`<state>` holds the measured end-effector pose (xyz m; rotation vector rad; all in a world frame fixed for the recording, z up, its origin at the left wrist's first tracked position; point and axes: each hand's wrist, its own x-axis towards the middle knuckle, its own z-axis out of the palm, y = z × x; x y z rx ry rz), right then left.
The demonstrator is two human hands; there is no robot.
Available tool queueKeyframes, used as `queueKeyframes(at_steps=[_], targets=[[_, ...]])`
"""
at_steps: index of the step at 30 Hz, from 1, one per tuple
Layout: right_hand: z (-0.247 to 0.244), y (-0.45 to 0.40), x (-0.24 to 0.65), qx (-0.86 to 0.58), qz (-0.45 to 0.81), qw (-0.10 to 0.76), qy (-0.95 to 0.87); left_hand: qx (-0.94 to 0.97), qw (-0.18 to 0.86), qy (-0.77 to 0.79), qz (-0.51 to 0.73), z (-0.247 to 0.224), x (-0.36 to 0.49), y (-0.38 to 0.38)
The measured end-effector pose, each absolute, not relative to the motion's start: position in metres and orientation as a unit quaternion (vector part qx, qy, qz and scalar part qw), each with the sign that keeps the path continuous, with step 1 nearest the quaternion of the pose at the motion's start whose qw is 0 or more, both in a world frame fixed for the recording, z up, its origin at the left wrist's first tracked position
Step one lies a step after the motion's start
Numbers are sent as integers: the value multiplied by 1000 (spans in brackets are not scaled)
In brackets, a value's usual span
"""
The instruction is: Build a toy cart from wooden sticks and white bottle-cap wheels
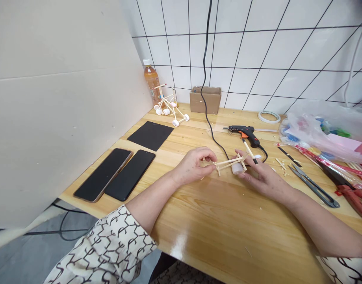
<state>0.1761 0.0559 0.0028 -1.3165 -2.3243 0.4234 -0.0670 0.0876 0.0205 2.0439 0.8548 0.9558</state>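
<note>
Hands of one person meet over a wooden table (216, 221), both holding a small stick frame (225, 164) just in front of a black glue gun (245, 133). The left hand (192, 165) pinches the frame's near end between thumb and fingertips. The right hand (259, 177) cups the far end, its fingers closed around a white wheel (237, 168) fixed there.

Judging by progress, the frame looks early in its making: a few thin sticks joined in a narrow shape, with only the one wheel visible. A finished stick model (170, 108) stands far behind and left of the glue gun, near an orange bottle (151, 81); it has several wheels and a taller frame, so much appears left to add.

Right of the glue gun lie scissors (313, 185), loose stick scraps and a plastic bag (325, 130) of craft supplies. A roll of tape (268, 116) and a small cardboard box (205, 99) sit behind it. Left of it lie a black mat (150, 135) and two phones (116, 174).
</note>
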Motion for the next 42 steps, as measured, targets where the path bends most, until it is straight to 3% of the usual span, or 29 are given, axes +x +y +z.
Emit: queueKeyframes(at_steps=[19,30,42], targets=[[0,58,177,-463,161,237,-839,787,353,361,355,22,-67,87],[2,57,177,-474,177,229,-831,714,441,416,350,28,-78,93],[5,57,176,-489,184,240,-819,695,470,456,298,24,-78,98]])
